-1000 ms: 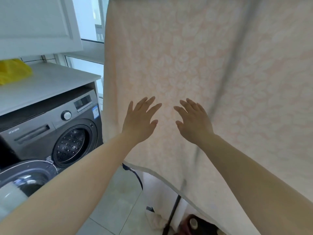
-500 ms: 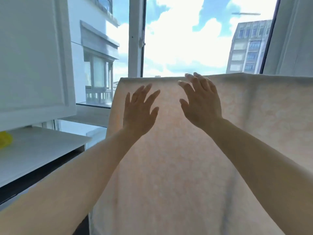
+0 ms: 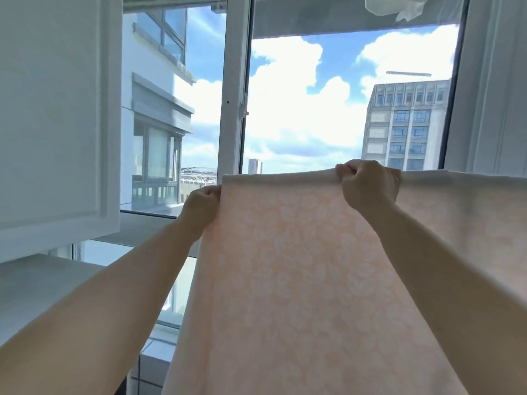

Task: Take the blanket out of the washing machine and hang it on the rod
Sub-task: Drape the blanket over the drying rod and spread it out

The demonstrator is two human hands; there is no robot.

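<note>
A pale peach blanket [image 3: 299, 275] with a faint white flower pattern hangs in front of me, draped over a rod that the cloth hides. My left hand [image 3: 201, 208] is closed on the blanket's upper left corner. My right hand [image 3: 369, 186] pinches the top fold further right. Both arms reach up to the fold. The washing machine is out of view.
A white cabinet door [image 3: 57, 118] hangs at the left above a white counter [image 3: 37, 289]. Behind the blanket is a large window with a white frame [image 3: 232, 89], looking out on buildings and sky. A white curtain [image 3: 496, 95] hangs at the right.
My view has tilted up from the washing machine to the window. Both hands went from open palms against the cloth up to the top fold and closed on it.
</note>
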